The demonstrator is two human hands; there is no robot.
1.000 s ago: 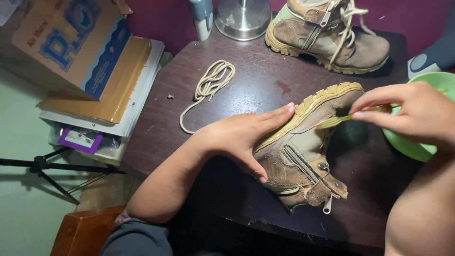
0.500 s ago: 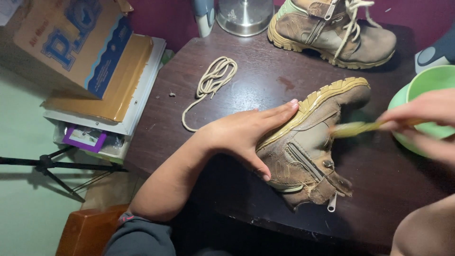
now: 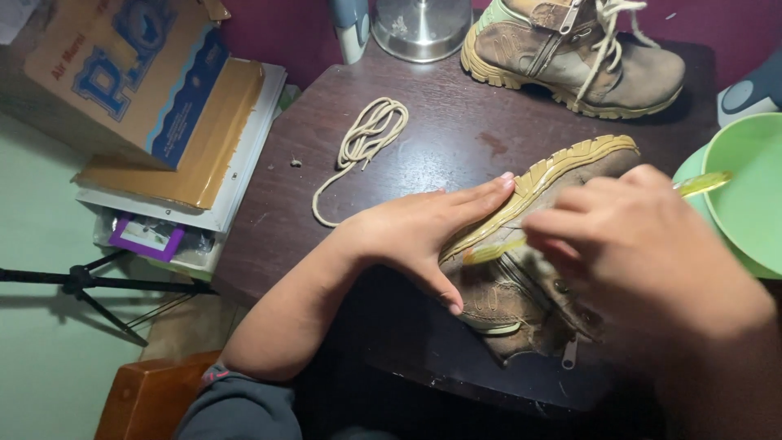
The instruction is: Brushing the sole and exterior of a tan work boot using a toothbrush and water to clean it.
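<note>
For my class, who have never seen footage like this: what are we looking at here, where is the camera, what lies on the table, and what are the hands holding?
There is no machine here: these are a person's two bare hands, filmed by a camera worn on the head, looking down at a dark table.

The left hand lies flat against a worn brown boot that rests on its side, sole edge turned up, and steadies it. The right hand holds a thin yellow-green brush, its handle sticking out towards a green bowl at the table's right edge. The brush head sits against the boot, though it is blurred.

A second boot, laced, stands upright at the back. A loose coiled lace lies to the left of it. A metal container stands at the back edge. Beside the table, on the left, is a stack of boxes.
</note>
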